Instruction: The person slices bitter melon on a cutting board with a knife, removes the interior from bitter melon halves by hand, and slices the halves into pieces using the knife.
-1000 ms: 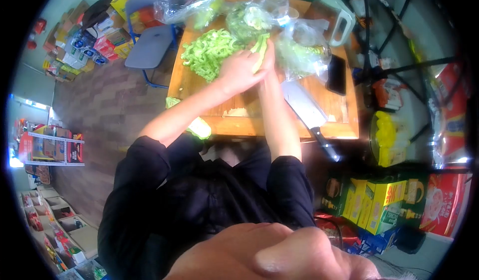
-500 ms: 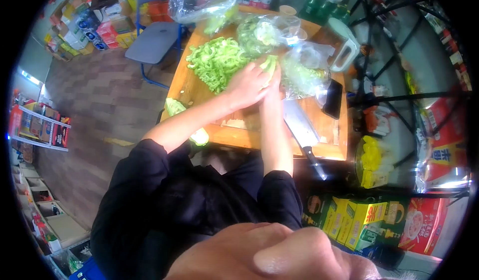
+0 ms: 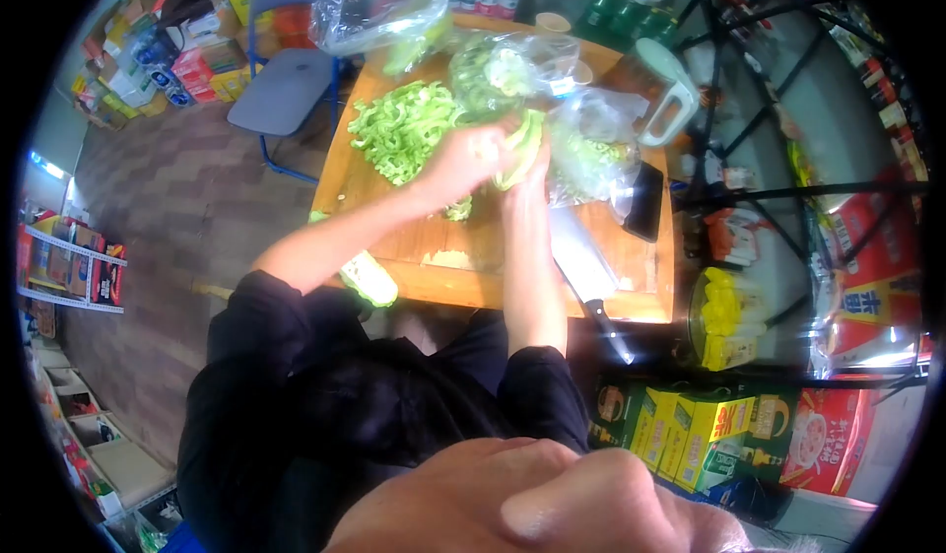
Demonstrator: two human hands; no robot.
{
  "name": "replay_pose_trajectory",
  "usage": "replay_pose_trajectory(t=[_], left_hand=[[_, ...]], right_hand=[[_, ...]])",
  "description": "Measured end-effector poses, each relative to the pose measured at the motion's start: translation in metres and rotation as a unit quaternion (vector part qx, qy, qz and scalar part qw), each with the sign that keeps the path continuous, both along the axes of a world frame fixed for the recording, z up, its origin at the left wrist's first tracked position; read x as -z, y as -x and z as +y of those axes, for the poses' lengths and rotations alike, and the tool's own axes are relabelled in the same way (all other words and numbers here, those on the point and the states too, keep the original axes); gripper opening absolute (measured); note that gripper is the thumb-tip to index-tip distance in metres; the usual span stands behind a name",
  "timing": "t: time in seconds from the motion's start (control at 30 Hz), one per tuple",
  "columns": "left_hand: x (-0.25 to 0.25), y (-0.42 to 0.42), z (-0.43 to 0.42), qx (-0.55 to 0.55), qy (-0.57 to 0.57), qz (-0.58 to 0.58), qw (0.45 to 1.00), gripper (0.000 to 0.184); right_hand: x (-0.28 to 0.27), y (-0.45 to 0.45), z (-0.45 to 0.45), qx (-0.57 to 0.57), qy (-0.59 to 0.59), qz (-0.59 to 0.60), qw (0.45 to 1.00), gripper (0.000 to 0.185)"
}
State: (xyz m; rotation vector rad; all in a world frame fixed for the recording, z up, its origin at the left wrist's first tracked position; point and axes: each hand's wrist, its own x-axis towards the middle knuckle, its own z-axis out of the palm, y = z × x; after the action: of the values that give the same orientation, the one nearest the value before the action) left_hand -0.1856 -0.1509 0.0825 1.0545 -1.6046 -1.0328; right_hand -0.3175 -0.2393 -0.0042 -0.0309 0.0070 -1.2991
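Note:
A pale green halved gourd (image 3: 525, 147), which looks like bitter melon, is gripped in my right hand (image 3: 532, 172) above the wooden table. My left hand (image 3: 471, 159) is closed against the gourd's left side; motion blurs its fingers, and whatever they hold is hidden. Left of both hands lies a heap of sliced green gourd (image 3: 399, 129). Another gourd piece (image 3: 370, 279) rests at the table's near left edge, below my left forearm. To the right of my right forearm lies a cleaver (image 3: 583, 255), its black handle sticking out past the near edge.
On the wooden table (image 3: 414, 247) are a plastic bag of greens (image 3: 503, 68), another clear bag (image 3: 596, 144), a phone (image 3: 645, 203) and a lidded pitcher (image 3: 665, 90). A folding chair (image 3: 286, 85) stands at the far left. Black rack bars (image 3: 778, 195) rise on the right.
My left hand has shifted left and lower on the gourd, showing more of it. The whole view has moved slightly; the cleaver stays on the table.

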Motion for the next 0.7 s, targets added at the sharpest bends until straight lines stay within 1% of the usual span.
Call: replay_pose_trajectory(t=[0.03, 0.07, 0.1, 0.13, 0.17, 0.2, 0.23, 0.27, 0.3, 0.37, 0.4, 0.43, 0.5, 0.53, 0.57, 0.6, 0.63, 0.7], left_hand=[[-0.014, -0.004, -0.017, -0.011, 0.062, -0.001, 0.998, 0.021], [-0.03, -0.008, -0.034, -0.005, 0.025, 0.032, 0.999, 0.022], [-0.026, -0.014, -0.069, -0.056, 0.065, -0.064, 0.994, 0.024], [-0.024, -0.017, -0.107, -0.082, 0.063, -0.19, 0.976, 0.018], [-0.017, -0.016, -0.137, -0.079, 0.064, -0.19, 0.977, 0.018], [-0.023, -0.011, -0.15, -0.082, 0.164, -0.232, 0.955, 0.018], [-0.024, -0.006, -0.158, -0.085, 0.264, -0.27, 0.922, 0.024], [-0.027, 0.0, -0.167, -0.051, 0.169, -0.396, 0.901, 0.034], [-0.024, 0.004, -0.174, -0.049, 0.172, -0.393, 0.902, 0.034], [-0.002, 0.01, -0.194, -0.007, 0.191, -0.531, 0.826, 0.032], [0.014, 0.01, -0.215, -0.018, 0.217, -0.55, 0.806, 0.03], [0.0, 0.01, -0.22, -0.016, 0.218, -0.548, 0.807, 0.03], [-0.025, 0.008, -0.231, -0.056, 0.088, -0.522, 0.847, 0.026], [-0.026, 0.001, -0.245, -0.053, 0.086, -0.524, 0.846, 0.026], [-0.027, -0.011, -0.263, -0.03, 0.112, -0.503, 0.856, 0.025], [-0.029, -0.021, -0.273, -0.009, 0.139, -0.481, 0.865, 0.025], [-0.036, -0.026, -0.273, -0.011, 0.138, -0.483, 0.864, 0.025], [-0.055, -0.033, -0.273, 0.144, 0.0, -0.483, 0.864, 0.029]], right_hand=[[-0.007, -0.001, 0.005, 0.003, 0.002, 0.001, 1.0, 0.039], [-0.014, -0.002, 0.011, -0.015, 0.021, -0.065, 0.998, 0.037], [-0.019, -0.002, 0.015, -0.034, 0.039, -0.13, 0.99, 0.036], [-0.021, -0.002, 0.016, -0.069, 0.04, -0.153, 0.985, 0.033], [-0.024, -0.003, 0.018, -0.066, 0.041, -0.152, 0.985, 0.033], [-0.028, -0.004, 0.019, -0.066, 0.04, -0.153, 0.985, 0.033], [-0.029, -0.005, 0.019, -0.065, 0.04, -0.152, 0.985, 0.032], [-0.025, -0.004, 0.016, -0.076, 0.055, -0.163, 0.982, 0.032], [-0.023, -0.004, 0.014, -0.073, 0.057, -0.161, 0.983, 0.032], [-0.02, -0.004, 0.014, -0.09, 0.058, -0.188, 0.976, 0.032], [-0.019, -0.003, 0.014, -0.083, 0.036, -0.184, 0.979, 0.032], [-0.022, -0.002, 0.014, -0.081, 0.036, -0.182, 0.979, 0.032], [-0.024, -0.002, 0.018, -0.063, 0.05, -0.183, 0.98, 0.033], [-0.019, -0.002, 0.015, -0.058, 0.054, -0.177, 0.981, 0.033], [-0.019, -0.003, 0.017, -0.057, 0.051, -0.18, 0.981, 0.033], [-0.023, -0.004, 0.019, -0.069, 0.046, -0.186, 0.979, 0.033], [-0.026, -0.005, 0.019, -0.082, 0.043, -0.19, 0.977, 0.033], [-0.024, -0.006, 0.017, -0.088, 0.04, -0.187, 0.978, 0.033]])
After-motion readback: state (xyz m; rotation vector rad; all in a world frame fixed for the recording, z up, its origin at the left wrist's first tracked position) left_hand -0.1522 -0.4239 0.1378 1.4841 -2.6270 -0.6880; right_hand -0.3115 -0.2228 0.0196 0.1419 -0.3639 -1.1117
